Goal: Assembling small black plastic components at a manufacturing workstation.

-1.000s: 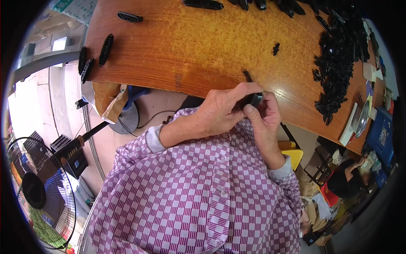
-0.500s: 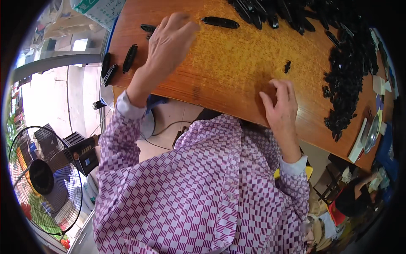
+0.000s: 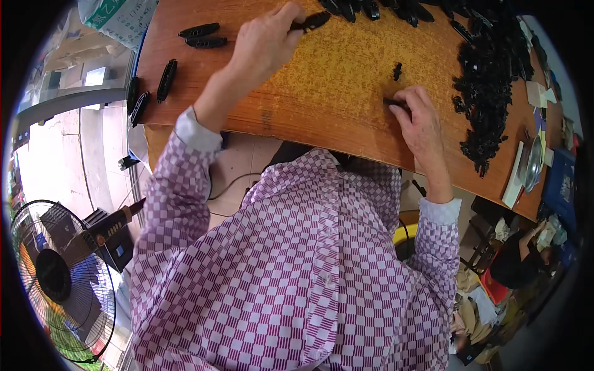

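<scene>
At the far middle of the table, my left hand (image 3: 267, 38) is closed on one end of a long black plastic part (image 3: 317, 21), which points away to the right. Near the front edge, my right hand (image 3: 421, 120) pinches a small dark piece (image 3: 390, 102) between thumb and fingers; most of it is covered. Just beyond lies another small black piece (image 3: 397, 71). Left of my left hand, two long black parts rest side by side, the nearer one (image 3: 206, 42) and the farther one (image 3: 199, 29).
More long black parts, one of them upright (image 3: 166, 81), lie by the table's left edge. A heap of small black pieces (image 3: 486, 105) covers the right side; long parts (image 3: 402, 9) pile up at the back. A fan (image 3: 52, 275) stands at the left.
My left hand has reached right and taken hold of the long part that lay on the table. My right fingers have closed on a small piece. The whole view has shifted a little.
</scene>
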{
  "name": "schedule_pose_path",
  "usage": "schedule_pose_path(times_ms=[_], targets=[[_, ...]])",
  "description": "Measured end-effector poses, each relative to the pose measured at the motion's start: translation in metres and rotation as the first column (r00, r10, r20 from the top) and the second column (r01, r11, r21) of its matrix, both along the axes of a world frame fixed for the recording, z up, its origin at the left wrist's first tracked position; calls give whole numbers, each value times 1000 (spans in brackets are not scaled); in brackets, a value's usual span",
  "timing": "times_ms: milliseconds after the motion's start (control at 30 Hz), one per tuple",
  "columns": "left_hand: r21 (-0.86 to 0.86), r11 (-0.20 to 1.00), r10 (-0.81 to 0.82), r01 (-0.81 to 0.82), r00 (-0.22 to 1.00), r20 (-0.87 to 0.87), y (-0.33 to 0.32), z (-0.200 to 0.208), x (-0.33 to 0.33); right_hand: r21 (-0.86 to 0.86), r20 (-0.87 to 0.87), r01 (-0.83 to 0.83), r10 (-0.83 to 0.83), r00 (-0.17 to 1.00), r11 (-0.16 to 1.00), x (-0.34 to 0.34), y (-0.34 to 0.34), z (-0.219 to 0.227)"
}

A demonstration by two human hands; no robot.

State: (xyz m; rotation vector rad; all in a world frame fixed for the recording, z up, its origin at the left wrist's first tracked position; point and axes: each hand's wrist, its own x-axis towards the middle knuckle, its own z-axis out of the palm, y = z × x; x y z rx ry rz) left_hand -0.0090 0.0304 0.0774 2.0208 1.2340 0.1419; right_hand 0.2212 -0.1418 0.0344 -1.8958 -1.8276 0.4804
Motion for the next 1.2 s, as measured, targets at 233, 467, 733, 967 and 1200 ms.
schedule_pose_path(times_ms=[233,467,733,967,1200], targets=[[-679,696,555,234,425,715,-81,-54,11,199,-224,152,-106,969,968,-25,-24,20],[-763,410,690,500,377,618,-124,-42,39,614,130,16,-121,984,790,-31,-54,36],[-762,353,660,544,432,614,-141,-34,59,695,182,0,-177,967,719,-20,-75,31],[-719,420,583,554,442,682,-154,-38,75,681,128,79,-224,966,728,-20,-79,29],[-717,427,538,551,483,691,-160,-37,83,677,-18,209,-268,963,706,-25,-74,21]])
